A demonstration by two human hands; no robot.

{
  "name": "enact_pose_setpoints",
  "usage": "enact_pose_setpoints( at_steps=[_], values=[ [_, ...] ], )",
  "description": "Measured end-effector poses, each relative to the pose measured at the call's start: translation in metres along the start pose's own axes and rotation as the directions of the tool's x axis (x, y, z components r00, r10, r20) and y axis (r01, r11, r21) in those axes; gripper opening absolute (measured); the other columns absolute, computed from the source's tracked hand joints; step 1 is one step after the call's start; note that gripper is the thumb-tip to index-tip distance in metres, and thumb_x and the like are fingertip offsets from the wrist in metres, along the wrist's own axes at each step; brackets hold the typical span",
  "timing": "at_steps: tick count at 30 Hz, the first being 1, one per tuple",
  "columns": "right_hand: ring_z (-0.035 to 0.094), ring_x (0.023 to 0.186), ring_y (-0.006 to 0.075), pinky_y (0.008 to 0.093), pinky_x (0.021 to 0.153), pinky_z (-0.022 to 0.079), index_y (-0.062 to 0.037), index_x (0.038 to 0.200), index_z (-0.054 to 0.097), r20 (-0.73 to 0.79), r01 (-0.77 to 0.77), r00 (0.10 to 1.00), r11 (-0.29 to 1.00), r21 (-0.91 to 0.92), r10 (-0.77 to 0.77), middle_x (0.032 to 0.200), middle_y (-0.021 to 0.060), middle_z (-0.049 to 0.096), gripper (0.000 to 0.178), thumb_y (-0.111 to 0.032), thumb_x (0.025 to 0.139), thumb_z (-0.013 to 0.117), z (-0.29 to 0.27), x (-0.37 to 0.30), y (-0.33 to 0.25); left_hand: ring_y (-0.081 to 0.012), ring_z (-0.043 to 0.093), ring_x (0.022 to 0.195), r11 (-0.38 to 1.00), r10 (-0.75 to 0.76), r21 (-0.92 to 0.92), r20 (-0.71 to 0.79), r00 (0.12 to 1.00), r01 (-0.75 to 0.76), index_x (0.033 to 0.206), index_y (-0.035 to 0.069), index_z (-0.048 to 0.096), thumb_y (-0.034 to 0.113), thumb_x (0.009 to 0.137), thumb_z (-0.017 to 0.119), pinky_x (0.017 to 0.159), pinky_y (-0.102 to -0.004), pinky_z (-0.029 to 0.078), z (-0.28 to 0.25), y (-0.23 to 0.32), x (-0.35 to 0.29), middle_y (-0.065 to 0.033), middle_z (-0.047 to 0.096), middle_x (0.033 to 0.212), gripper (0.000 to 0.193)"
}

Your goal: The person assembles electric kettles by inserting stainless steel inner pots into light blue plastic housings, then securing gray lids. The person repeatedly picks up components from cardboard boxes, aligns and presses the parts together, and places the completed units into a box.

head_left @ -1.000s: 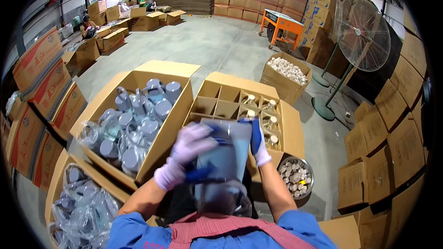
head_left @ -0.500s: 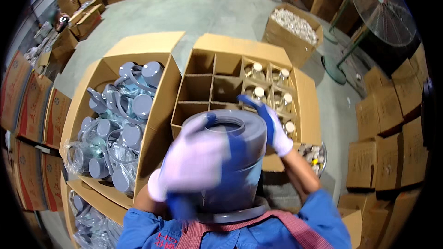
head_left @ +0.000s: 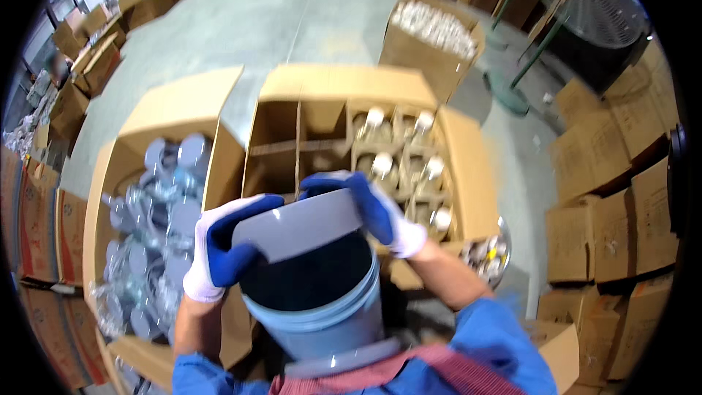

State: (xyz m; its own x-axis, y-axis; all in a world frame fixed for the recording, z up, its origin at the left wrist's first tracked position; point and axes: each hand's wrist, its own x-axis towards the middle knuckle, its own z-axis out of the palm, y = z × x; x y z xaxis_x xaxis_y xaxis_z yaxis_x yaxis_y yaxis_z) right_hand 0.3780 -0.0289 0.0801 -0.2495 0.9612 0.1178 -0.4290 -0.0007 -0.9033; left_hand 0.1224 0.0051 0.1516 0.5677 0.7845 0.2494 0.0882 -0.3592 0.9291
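Note:
Both my hands, in white gloves with blue palms, hold a smooth grey curved piece tilted up over a blue-grey bucket [head_left: 322,329]. My left hand [head_left: 223,241] is closed on the left end of the curved piece [head_left: 300,223]. At its right end, my right hand [head_left: 362,205] grips the upper edge. The bucket stands upright close to my body, its round mouth open and dark inside. A grey rim [head_left: 344,364] shows at its lower end, against my clothing.
At left, a carton [head_left: 228,168] holds several grey cup-like parts with clear plastic. Ahead, a divided carton [head_left: 333,82] has several white-capped bottles [head_left: 382,166] in its right compartments. Farther off stand a box of white pieces [head_left: 417,62] and a fan [head_left: 581,0]. Stacked cartons [head_left: 621,234] line the right.
The grey top with a round opening no longer sits on the bucket, whose dark inside now shows. My hands, one blurred before, now hold a grey curved piece above it. The view has shifted.

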Motion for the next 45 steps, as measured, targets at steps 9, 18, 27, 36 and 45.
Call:
enact_pose_setpoints(
  at_steps=[9, 18, 27, 36, 45],
  values=[
    [0.049, 0.128, 0.0424, 0.0485, 0.104, 0.044, -0.02, 0.131, 0.059, -0.325, -0.225, 0.94, -0.532, -0.816, 0.101, 0.142, 0.0163, 0.048, 0.052, -0.042, 0.086, 0.071, -0.19, 0.05, 0.135, -0.0186, 0.065, 0.106, 0.734, -0.349, -0.64, -0.066, 0.935, 0.229, 0.121, 0.001, 0.065, 0.034, 0.106, 0.05, 0.096, -0.0335, 0.051, 0.01, -0.18, 0.051, -0.0095, 0.07, 0.115, 0.039],
    [0.057, 0.112, 0.0372, 0.044, 0.098, 0.046, -0.0223, 0.138, 0.055, -0.075, -0.087, 0.996, -0.464, -0.881, -0.046, 0.121, 0.0197, 0.058, 0.053, -0.024, 0.086, 0.067, -0.142, 0.019, 0.042, -0.0235, 0.068, 0.1, 0.99, -0.068, -0.138, -0.336, 0.94, 0.022, 0.109, -0.001, 0.071, 0.025, 0.098, 0.065, 0.092, -0.0333, 0.052, 0.046, -0.126, 0.002, -0.0111, 0.072, 0.107, 0.028],
    [0.062, 0.094, 0.0314, 0.0427, 0.078, 0.05, -0.0075, 0.119, 0.066, 0.593, 0.316, 0.679, -0.555, -0.769, -0.434, 0.102, 0.0143, 0.06, 0.043, -0.027, 0.081, 0.074, 0.158, -0.125, -0.151, -0.0337, 0.064, 0.109, 0.082, 0.103, -0.967, 0.25, 0.963, 0.242, 0.15, 0.006, 0.039, 0.085, 0.087, 0.037, 0.103, -0.0444, 0.049, 0.074, 0.004, 0.027, -0.0193, 0.059, 0.131, 0.1],
    [0.048, 0.135, 0.0203, 0.0344, 0.116, 0.036, -0.0003, 0.151, 0.038, -0.113, 0.306, 0.949, 0.948, 0.084, -0.296, 0.146, 0.0099, 0.052, 0.065, -0.049, 0.109, 0.031, 0.117, -0.095, -0.079, -0.0156, 0.057, 0.114, 0.843, 0.241, -0.396, -0.324, 0.915, -0.362, 0.156, 0.003, 0.029, 0.021, 0.098, 0.065, 0.098, -0.0285, 0.046, 0.048, 0.103, -0.092, -0.0087, 0.061, 0.131, 0.071],
    [0.037, 0.143, 0.0345, 0.047, 0.121, 0.027, -0.0002, 0.156, 0.025, 0.056, -0.104, 0.994, 0.958, 0.269, 0.092, 0.157, 0.0222, 0.035, 0.097, -0.076, 0.096, 0.022, 0.105, -0.111, 0.015, -0.0271, 0.063, 0.118, 0.943, -0.177, 0.33, 0.608, 0.774, -0.044, 0.132, 0.009, 0.063, 0.023, 0.085, 0.078, 0.102, -0.0374, 0.047, 0.018, 0.08, -0.076, -0.0132, 0.067, 0.125, 0.052]
  ],
)
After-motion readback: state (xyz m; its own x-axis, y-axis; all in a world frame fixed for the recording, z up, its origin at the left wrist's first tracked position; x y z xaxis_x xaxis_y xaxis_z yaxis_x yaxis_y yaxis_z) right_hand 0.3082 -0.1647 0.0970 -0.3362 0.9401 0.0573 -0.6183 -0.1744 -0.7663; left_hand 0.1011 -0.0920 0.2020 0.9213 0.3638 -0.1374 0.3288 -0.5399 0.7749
